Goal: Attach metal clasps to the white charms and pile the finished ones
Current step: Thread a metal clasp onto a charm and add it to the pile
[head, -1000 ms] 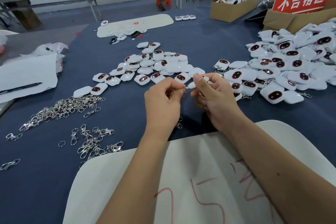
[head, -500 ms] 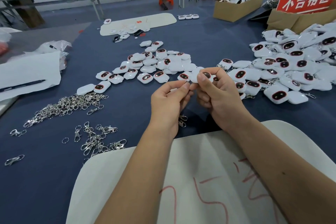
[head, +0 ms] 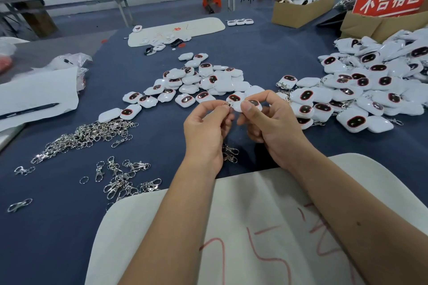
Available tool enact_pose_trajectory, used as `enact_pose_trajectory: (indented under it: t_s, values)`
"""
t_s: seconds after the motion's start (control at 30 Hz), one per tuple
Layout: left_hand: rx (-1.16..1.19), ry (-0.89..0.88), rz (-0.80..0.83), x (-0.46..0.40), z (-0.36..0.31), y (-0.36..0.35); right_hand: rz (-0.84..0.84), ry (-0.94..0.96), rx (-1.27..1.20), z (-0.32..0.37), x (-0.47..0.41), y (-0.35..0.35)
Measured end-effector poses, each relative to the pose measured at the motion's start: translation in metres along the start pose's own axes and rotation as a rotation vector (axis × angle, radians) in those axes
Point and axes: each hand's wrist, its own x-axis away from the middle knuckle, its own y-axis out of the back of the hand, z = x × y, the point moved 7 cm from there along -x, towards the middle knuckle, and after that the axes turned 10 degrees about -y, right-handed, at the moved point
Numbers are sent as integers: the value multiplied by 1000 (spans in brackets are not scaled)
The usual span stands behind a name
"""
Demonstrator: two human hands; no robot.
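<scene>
Left hand [head: 208,125] pinches a clasp [head: 226,104]; right hand [head: 273,120] grips a white charm [head: 247,105], now raised above the worktop [head: 231,41] since a second ago; joining is underway.

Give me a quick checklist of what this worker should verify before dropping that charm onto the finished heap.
1. Charm held firmly in right hand: ok.
2. Clasp ring pinched by left hand at the charm's edge: ok.
3. Ring fully threaded through the charm's loop: cannot tell, fingers hide it.
4. Clasp dangling free below the left hand: ok.
5. Finished pile lies to the right: ok.
6. Spare clasps lie on the left: ok.
</scene>
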Motion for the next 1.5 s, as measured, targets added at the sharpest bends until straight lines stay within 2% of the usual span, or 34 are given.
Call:
enact_pose_trajectory:
  t_s: [0.27, 0.67, 0.73, 0.83, 0.93, 1.0, 1.03, 1.1, 1.17, 1.23, 1.37, 1.5]
  values:
    - [-164, -128, 96, -2, -7, -4, -6, -7, -87, 3, 1, 3]
    - [-446, -333, 255, -4, -17, -8, -80, 29, -89, 5, 3, 8]
    - [-580, -384, 289, -6, -19, -7, -93, 50, -26, 5, 3, 9]
    - [-899, -534, 366, -5, -26, -5, -109, 89, 165, 3, 2, 6]
    - [-1025, -573, 384, -2, -27, -6, -119, 87, 274, 0, 1, 3]
    - [-969, -547, 300, -2, -27, -6, -140, 82, 207, 1, 1, 7]
    - [-858, -498, 231, -4, -26, -5, -137, 73, 132, 2, 0, 10]
    - [-491, -308, 109, -6, -16, -1, -82, 40, -44, 3, -1, 10]
    - [-124, -93, 61, -1, -1, -6, -17, 12, -168, 3, -1, 7]
    - [44, 26, 29, 5, 8, -10, -5, -7, -196, 2, -1, 6]
    - [99, 22, -16, 3, 5, -7, -63, -24, -124, -2, -3, 9]
    - [-32, -98, -19, 1, -5, -4, -62, -38, -84, -4, -3, 8]
